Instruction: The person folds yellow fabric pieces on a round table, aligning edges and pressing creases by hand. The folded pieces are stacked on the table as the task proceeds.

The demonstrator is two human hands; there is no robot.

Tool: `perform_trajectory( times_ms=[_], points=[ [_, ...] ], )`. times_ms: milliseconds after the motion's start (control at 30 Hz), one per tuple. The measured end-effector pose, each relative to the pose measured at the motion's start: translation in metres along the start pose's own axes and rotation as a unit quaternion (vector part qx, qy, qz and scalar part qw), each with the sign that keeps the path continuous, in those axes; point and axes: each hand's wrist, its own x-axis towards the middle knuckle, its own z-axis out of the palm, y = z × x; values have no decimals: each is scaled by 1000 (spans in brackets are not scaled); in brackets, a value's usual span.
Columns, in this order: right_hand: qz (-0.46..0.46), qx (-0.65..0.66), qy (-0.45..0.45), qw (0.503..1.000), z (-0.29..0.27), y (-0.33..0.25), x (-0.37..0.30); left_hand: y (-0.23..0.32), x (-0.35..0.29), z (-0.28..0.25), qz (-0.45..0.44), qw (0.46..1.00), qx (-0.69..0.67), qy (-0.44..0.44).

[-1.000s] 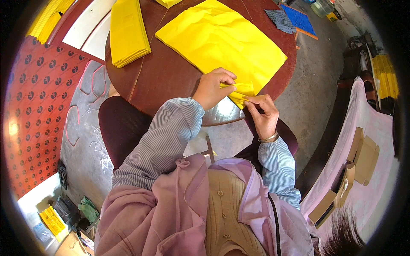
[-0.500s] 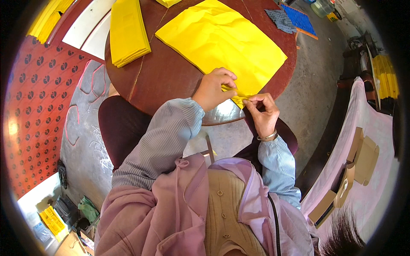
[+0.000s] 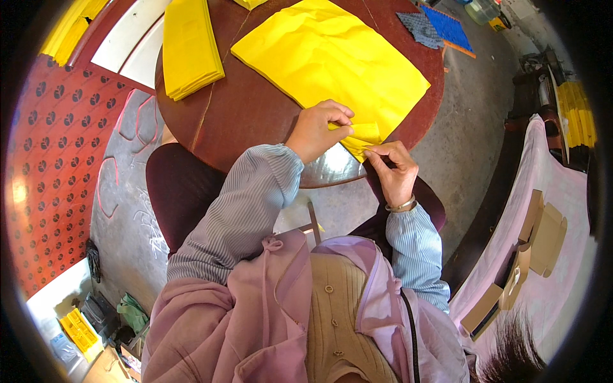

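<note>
A large sheet of yellow fabric lies flat on the round brown table, lightly creased. Its near edge is turned up into a narrow folded strip close to the table's rim. My left hand pinches that strip at its left end between thumb and fingers. On the right, my right hand grips the near corner of the same fabric between thumb and forefinger. The corner hangs slightly over the table's edge. Whether the fabric is one layer or several, I cannot tell.
A stack of folded yellow fabric lies on the table's left side. Grey cloth and a blue mat are beyond the right rim. Opened cardboard boxes rest on a pink-covered surface at right.
The bunched near edge between my hands has opened into a flatter, visible folded strip. Both hands have stayed almost in place, still pinching the fabric.
</note>
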Motion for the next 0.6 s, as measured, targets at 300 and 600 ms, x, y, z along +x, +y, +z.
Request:
perform_trajectory(
  times_ms=[300,600],
  points=[
    [34,40,13,999,4,4,-1,-2,-2,-4,125,989,82,-15],
    [-10,3,3,1000,0,-4,-2,6,-2,8,-6,999,21,32]
  ],
)
